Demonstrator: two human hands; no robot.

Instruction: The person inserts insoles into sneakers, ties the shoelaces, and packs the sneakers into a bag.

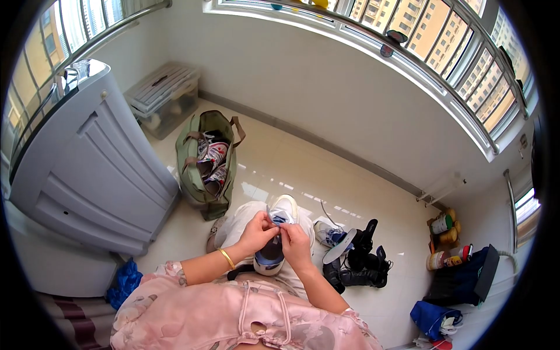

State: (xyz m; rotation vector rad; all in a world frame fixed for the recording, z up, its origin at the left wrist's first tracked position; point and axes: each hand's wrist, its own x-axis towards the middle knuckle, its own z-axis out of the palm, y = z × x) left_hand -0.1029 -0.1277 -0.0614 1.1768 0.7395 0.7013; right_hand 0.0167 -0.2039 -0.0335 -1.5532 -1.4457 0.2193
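Pink floral fabric, a person's top point(216, 315) with a drawstring, fills the near edge of the view. Just beyond it, pale trousers point(236, 224) cover the person's lap, where a white-and-blue sneaker point(285, 206) lies, toe pointing away. Over the sneaker, the left hand point(257, 233), with a gold bangle point(225, 256) at its wrist, meets the right hand point(296, 242). The fingers of both are pinched together on the laces point(279, 220); which strand each one grips is too small to tell.

To the right, on the shiny tiled floor point(280, 157), sit a second white-and-blue sneaker point(330, 235), a grey insole point(339, 247) and black shoes point(364, 274). Farther off to the left, an open green bag point(225, 203) holds patterned shoes point(214, 156), beside a large grey cabinet point(99, 169). Behind the bag, a clear plastic box point(169, 119) stands against the white wall point(291, 70). Beyond are railed windows and tall buildings point(429, 29).
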